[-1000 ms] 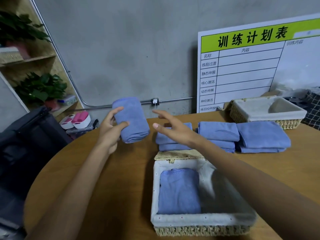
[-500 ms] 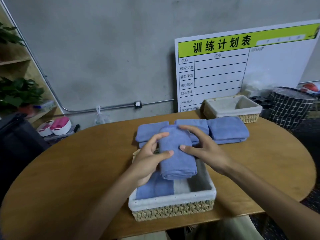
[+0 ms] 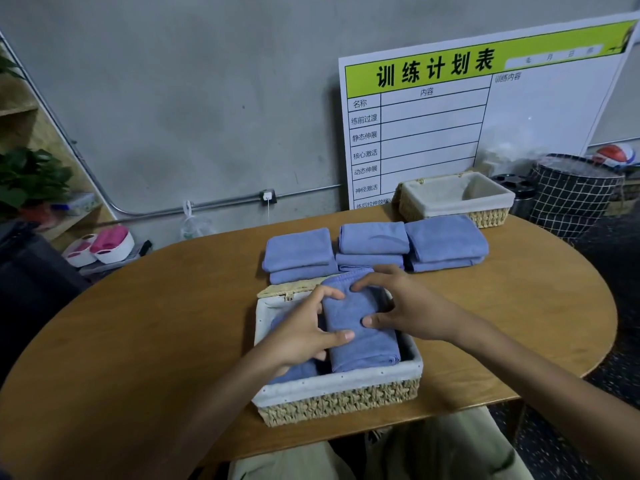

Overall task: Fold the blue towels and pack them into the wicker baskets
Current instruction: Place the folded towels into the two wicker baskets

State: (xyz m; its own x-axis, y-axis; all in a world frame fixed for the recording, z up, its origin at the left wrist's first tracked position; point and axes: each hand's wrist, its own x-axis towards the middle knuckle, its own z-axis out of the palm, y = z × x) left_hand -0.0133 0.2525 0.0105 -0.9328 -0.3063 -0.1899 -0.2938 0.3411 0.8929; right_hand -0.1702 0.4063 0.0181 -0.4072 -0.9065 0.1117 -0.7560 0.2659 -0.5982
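1. A folded blue towel [image 3: 360,327] is held by both hands over the right half of the near wicker basket [image 3: 341,398], its far end tilted up above the basket's back rim.
2. The left hand [image 3: 304,336] is curled around the towel's left edge, with the thumb laid across its top and the fingertips at its far corner.
3. The right hand [image 3: 410,306] is curled over the towel's far right side, the thumb pressed onto the top and the fingers arched over the upper edge.
4. A second blue towel [image 3: 294,370] is seen lying flat in the left half of the same basket, partly hidden under the left hand.
5. The near basket, lined with white cloth, is set on the round wooden table [image 3: 156,323] close to its front edge.
6. Three stacks of folded blue towels [image 3: 374,247] are arranged in a row just behind the near basket.
7. A far wicker basket [image 3: 453,199], also lined in white, is placed behind the stacks at the table's back edge.
8. A white board with a green header [image 3: 485,112] is leaned against the grey wall behind the far basket.
9. A black checked bin [image 3: 571,195] is seen to the right of the table, and a leafy plant [image 3: 31,178] on a wooden shelf at the left.
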